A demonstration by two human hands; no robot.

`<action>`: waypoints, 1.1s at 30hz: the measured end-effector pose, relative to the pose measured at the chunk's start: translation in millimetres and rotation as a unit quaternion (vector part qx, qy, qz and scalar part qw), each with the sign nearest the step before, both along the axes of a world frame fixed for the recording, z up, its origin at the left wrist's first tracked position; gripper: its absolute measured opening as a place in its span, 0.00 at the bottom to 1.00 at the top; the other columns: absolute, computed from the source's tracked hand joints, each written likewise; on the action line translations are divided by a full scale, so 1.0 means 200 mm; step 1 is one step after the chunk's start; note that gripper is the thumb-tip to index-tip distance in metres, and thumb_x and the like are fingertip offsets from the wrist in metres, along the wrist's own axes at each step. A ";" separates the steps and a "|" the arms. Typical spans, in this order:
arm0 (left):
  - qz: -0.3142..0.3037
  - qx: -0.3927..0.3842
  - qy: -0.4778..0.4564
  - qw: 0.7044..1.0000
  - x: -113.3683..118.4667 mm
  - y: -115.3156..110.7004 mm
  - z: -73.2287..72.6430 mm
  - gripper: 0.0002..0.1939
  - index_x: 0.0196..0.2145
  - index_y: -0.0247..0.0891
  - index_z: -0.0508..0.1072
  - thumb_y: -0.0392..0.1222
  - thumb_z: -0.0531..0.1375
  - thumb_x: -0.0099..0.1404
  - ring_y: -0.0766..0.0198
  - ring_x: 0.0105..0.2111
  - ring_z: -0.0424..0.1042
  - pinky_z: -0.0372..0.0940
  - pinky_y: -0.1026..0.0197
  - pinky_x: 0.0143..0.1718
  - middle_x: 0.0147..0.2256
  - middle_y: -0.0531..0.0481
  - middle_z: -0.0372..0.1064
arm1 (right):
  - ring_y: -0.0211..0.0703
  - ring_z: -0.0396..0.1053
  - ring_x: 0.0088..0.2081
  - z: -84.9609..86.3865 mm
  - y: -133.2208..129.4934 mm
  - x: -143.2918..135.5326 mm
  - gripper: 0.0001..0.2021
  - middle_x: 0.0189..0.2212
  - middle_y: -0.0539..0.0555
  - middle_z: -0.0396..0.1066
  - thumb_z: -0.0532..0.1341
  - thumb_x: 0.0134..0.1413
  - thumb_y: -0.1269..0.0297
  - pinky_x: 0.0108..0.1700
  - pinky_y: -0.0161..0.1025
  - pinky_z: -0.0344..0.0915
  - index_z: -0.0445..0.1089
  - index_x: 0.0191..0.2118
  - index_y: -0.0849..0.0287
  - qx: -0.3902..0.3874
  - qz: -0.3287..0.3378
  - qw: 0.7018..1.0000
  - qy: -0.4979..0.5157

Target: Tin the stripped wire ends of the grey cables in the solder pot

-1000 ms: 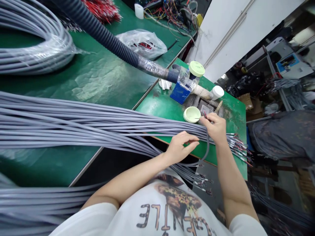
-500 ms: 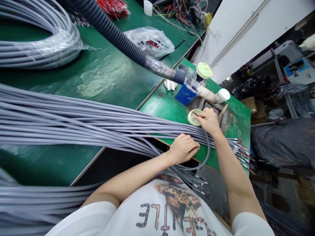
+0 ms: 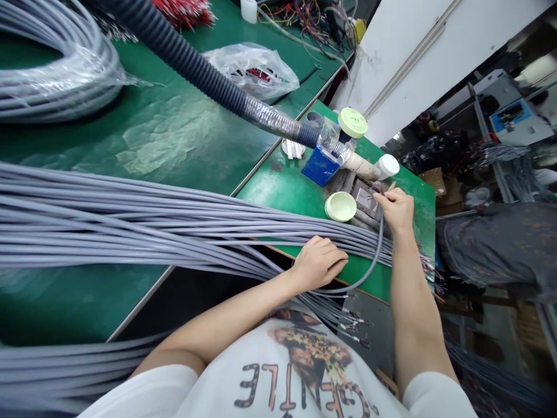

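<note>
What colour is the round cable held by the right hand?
The slim round cable is grey, best seen in the head view.

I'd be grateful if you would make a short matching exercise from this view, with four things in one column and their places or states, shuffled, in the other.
Things
1. Right hand
2. Left hand
3. Blue box
4. Clear plastic bag

Places or states
A. Just by the silver-wrapped lower part of the dark hose
B. Pinching a grey cable near its end
C. On the larger green bench, something red showing inside
D. At the near edge of the cable bundle, fingers curled

Right pairs
1-B; 2-D; 3-A; 4-C
</note>
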State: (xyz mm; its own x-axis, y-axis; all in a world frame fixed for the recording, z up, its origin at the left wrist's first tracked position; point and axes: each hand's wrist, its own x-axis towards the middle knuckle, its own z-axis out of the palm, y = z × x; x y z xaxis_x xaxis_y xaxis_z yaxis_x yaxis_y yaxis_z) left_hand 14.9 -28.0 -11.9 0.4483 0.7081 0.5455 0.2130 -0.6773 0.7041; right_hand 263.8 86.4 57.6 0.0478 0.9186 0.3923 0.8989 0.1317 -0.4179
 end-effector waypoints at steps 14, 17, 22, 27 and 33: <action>0.004 -0.004 0.001 1.000 0.01 -0.01 0.01 0.09 0.37 0.39 0.74 0.41 0.54 0.67 0.63 0.31 0.68 0.53 0.57 0.36 0.31 0.48 0.75 | 0.39 0.60 0.25 -0.17 0.08 0.14 0.14 0.20 0.50 0.62 0.62 0.45 0.57 0.28 0.38 0.51 0.74 0.19 0.61 -0.060 -0.090 0.990 -0.089; 0.005 0.001 0.004 1.000 0.01 -0.01 0.01 0.08 0.37 0.39 0.73 0.41 0.54 0.67 0.63 0.31 0.68 0.53 0.57 0.36 0.31 0.48 0.76 | 0.39 0.61 0.25 -0.18 0.09 0.13 0.13 0.20 0.51 0.63 0.62 0.44 0.57 0.28 0.38 0.52 0.74 0.19 0.61 -0.071 -0.093 0.988 -0.097; 0.002 0.003 0.011 1.000 0.01 0.00 0.01 0.09 0.38 0.39 0.74 0.41 0.54 0.67 0.63 0.31 0.69 0.53 0.56 0.37 0.31 0.48 0.76 | 0.40 0.60 0.25 -0.18 0.09 0.12 0.12 0.20 0.52 0.64 0.62 0.44 0.57 0.29 0.38 0.52 0.75 0.20 0.60 -0.081 -0.095 0.987 -0.104; 0.000 0.001 0.012 1.000 0.01 0.00 0.00 0.09 0.38 0.39 0.74 0.41 0.54 0.67 0.63 0.32 0.69 0.53 0.56 0.37 0.32 0.47 0.76 | 0.40 0.61 0.25 -0.17 0.10 0.11 0.11 0.19 0.51 0.64 0.63 0.43 0.60 0.29 0.38 0.53 0.74 0.18 0.60 -0.087 -0.088 0.987 -0.104; 0.001 -0.003 -0.005 1.000 0.01 -0.01 -0.01 0.10 0.38 0.39 0.74 0.41 0.54 0.67 0.62 0.32 0.68 0.53 0.56 0.37 0.31 0.47 0.75 | 0.38 0.59 0.24 -0.08 0.04 0.09 0.13 0.18 0.48 0.58 0.64 0.44 0.59 0.29 0.38 0.53 0.69 0.16 0.60 -0.039 -0.050 0.998 -0.005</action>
State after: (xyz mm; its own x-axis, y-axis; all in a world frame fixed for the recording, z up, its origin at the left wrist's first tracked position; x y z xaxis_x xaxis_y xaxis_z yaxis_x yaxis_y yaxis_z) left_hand 17.5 -29.2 -13.1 0.4421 0.7123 0.5452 0.2074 -0.6725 0.7104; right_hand 281.5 93.4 40.7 0.1375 0.9371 0.3209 0.9101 0.0083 -0.4142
